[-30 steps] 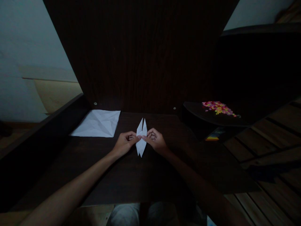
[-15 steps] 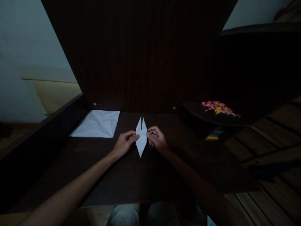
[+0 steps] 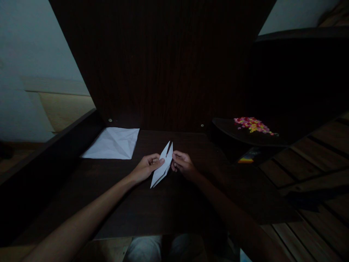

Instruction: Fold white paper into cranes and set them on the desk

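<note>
One bare left hand [image 3: 148,165], thumb on top, and the right hand [image 3: 184,164], fingers curled nearly closed, pinch a white, pointed, folded-paper form [image 3: 163,169] toward seven o'clock of centre (likely light, easily creased, best held by its broad middle).

Folded paper [image 3: 161,172] white; desk [image 3: 136,211] dark brown; pile [image 3: 255,126] pink-red-yellow.

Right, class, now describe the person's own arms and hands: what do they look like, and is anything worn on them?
Both the left hand and right hand are ungloved, with slender fingers. No sleeve, watch or bracelet shows on either forearm. The picture is too dark to make out small markings.
</note>
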